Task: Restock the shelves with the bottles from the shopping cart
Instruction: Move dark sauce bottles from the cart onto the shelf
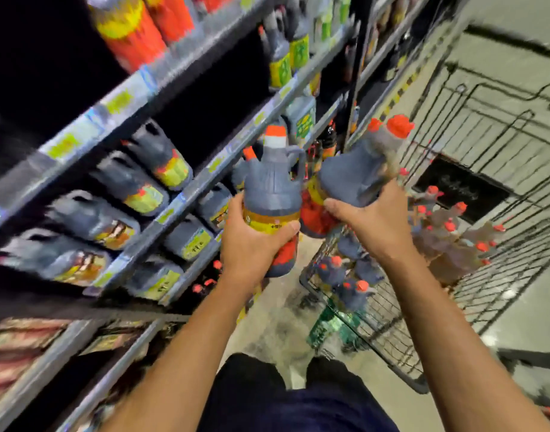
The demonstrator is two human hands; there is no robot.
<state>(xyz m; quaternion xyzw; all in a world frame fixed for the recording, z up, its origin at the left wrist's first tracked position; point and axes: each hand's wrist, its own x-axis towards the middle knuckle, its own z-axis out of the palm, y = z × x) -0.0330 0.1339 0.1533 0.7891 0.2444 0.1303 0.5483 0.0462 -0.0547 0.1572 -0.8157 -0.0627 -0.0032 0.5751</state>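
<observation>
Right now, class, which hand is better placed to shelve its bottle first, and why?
Probably the left hand: its upright jug bottle is beside the shelf of similar jugs. The right hand holds a tilted bottle nearer the shopping cart.

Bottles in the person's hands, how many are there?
2: one bottle upright in the left hand, one tilted bottle in the right hand. No others held.

Two dark, orange-capped bottles with yellow-and-red labels are held up in front of the shelves (186, 194), the left bottle (272, 188) upright, the right bottle (358, 173) tilted rightward, above more such bottles (354, 288) standing in the wire shopping cart (392, 344).
</observation>
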